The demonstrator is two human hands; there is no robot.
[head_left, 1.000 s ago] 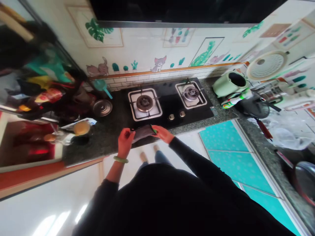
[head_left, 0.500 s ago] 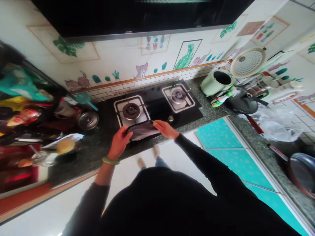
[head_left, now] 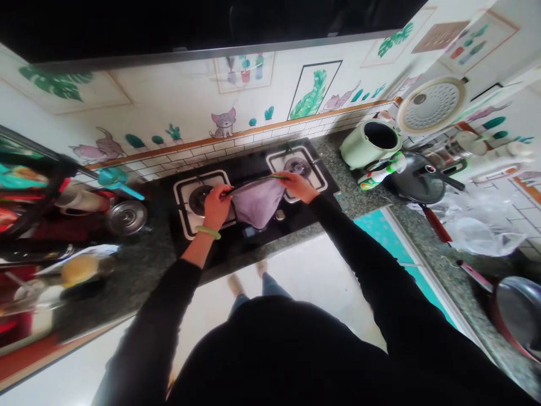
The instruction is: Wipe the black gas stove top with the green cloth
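Observation:
A mauve cloth (head_left: 258,204) with a dark edge hangs stretched between my two hands, over the middle of the black gas stove (head_left: 249,160). My left hand (head_left: 218,204), with a pale green bangle at the wrist, pinches its left corner in front of the left burner (head_left: 198,200). The right corner is gripped by my right hand (head_left: 295,185), just in front of the right burner (head_left: 297,167). Part of a knob shows beside the cloth's lower right edge.
On the right counter are a green pot (head_left: 369,145), a spray bottle (head_left: 382,171), a lidded black pan (head_left: 416,177), plastic bags (head_left: 482,225) and another pan (head_left: 519,310). A metal lid (head_left: 127,217) and blurred jars are at left. The range hood (head_left: 211,25) hangs above.
Both hands have moved forward over the stove with the cloth, which now hangs down more openly between them. The view has shifted, so the stove appears further left.

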